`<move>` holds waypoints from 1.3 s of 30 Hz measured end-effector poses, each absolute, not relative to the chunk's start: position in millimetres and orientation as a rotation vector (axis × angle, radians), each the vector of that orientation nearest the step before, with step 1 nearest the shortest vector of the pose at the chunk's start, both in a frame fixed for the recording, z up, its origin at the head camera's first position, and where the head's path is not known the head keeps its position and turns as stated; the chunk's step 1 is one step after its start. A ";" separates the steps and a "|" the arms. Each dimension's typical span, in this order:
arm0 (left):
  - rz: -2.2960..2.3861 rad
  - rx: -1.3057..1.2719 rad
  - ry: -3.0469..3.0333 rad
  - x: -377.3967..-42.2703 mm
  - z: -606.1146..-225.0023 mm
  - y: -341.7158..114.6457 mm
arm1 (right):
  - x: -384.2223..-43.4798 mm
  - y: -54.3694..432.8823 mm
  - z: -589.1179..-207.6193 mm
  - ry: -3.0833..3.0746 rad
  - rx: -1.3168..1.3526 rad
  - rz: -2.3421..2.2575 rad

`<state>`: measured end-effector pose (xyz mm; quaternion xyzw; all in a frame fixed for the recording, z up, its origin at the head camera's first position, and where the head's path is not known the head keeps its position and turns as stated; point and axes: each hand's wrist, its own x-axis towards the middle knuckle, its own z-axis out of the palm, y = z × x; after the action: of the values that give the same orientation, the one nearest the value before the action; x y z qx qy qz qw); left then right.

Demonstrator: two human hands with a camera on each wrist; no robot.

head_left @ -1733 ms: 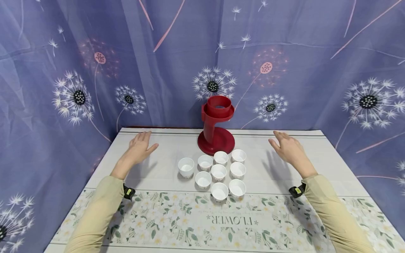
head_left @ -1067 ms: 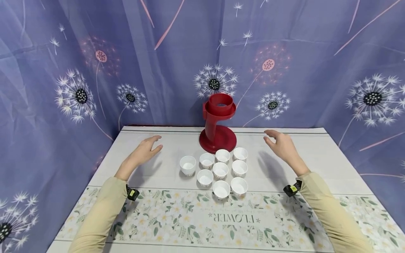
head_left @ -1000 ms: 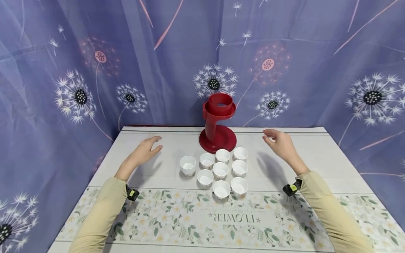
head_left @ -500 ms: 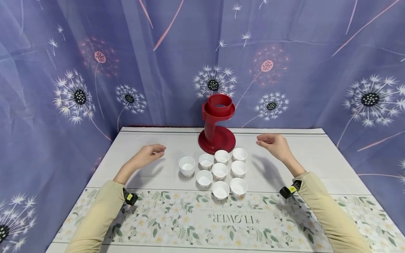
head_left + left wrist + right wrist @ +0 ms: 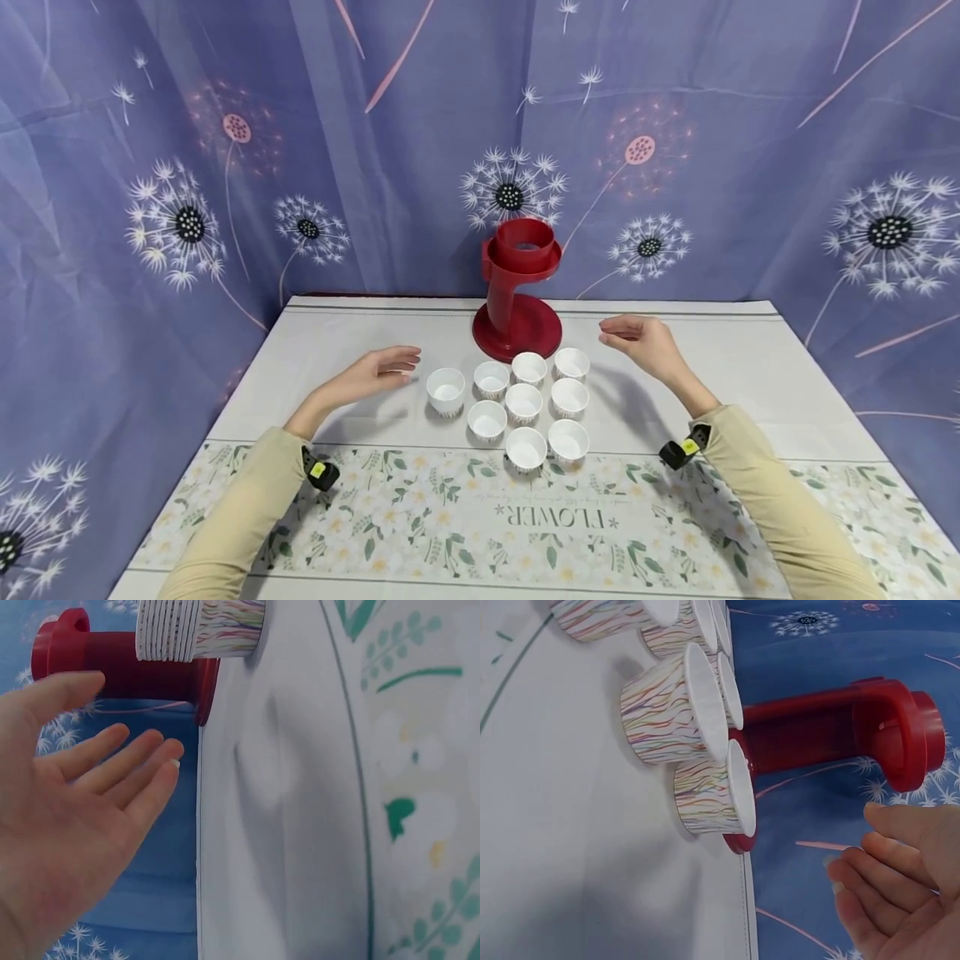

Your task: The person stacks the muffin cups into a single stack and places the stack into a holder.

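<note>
A stack of nested white paper cups [image 5: 446,392] stands leftmost in the cup group, its colourful wavy stripes visible in the left wrist view [image 5: 229,628]. My left hand [image 5: 367,375] hovers just left of this stack, fingers loosely extended toward it, holding nothing. Several single paper cups [image 5: 523,402] stand upright to the right of the stack, mouths up. On the right, my right hand [image 5: 651,346] is in the air beyond the rightmost cups, fingers slightly bent and apart from the thumb, with nothing between them.
Behind the cups rises a red plastic stand [image 5: 501,307] with a round base and a ring-shaped holder on top. The white tablecloth [image 5: 360,550] has a floral band along the front. A purple dandelion curtain [image 5: 420,167] encloses the back and sides.
My left hand has moved right, close to the cup stack. My right hand has shifted left toward the cups, its fingers bending more. Cups and red stand have stayed in place.
</note>
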<state>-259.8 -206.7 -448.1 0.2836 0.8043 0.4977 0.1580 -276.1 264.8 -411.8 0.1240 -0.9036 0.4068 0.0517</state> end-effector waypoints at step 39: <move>1.461 0.786 2.251 -247.2 -470.4 -157.7 | -278.4 240.1 -414.2 -2.791 0.553 1.277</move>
<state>-247.2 -157.7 -470.4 0.2769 0.7930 0.5147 0.1718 -278.4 240.1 -414.2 0.1772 -0.8949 0.4093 0.0116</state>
